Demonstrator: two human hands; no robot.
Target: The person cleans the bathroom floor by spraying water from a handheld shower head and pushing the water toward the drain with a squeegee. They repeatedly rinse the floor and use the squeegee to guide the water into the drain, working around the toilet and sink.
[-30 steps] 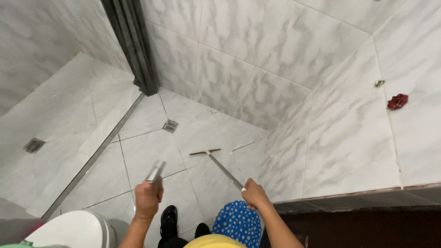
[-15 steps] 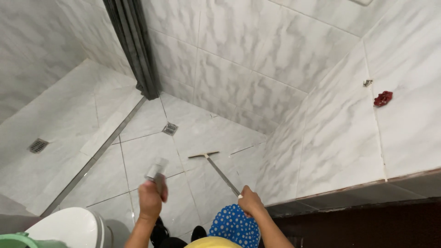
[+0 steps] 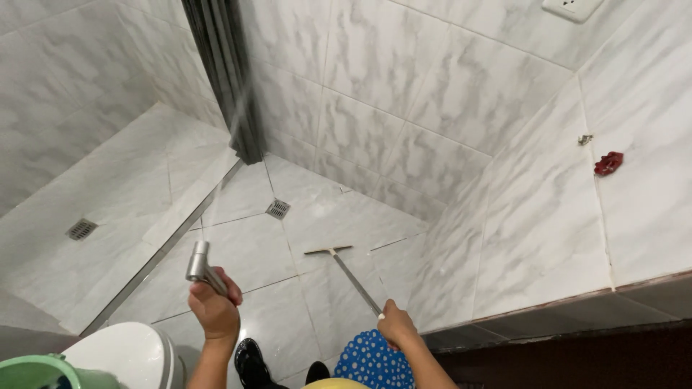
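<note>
Sprayer (image 3: 199, 262) raised; squeegee (image 3: 329, 251) near drain (image 3: 278, 209).

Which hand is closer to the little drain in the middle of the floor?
Left. The left hand, holding the metal sprayer, is below and left of the drain. The right hand, gripping the squeegee handle, is farther, lower right.

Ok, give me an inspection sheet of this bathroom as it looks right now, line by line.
Surface: grey marbled tile floor, two drains.
Job's things: metal sprayer sending a water jet toward the dark door frame; squeegee, blade on the floor.
Clutter: red object on the right wall; green bucket.
Hands: left hand grips the sprayer; right hand holds the squeegee handle.
Cables: nothing seen.
Surroundings: white toilet, wall socket, marbled wall tiles.
</note>
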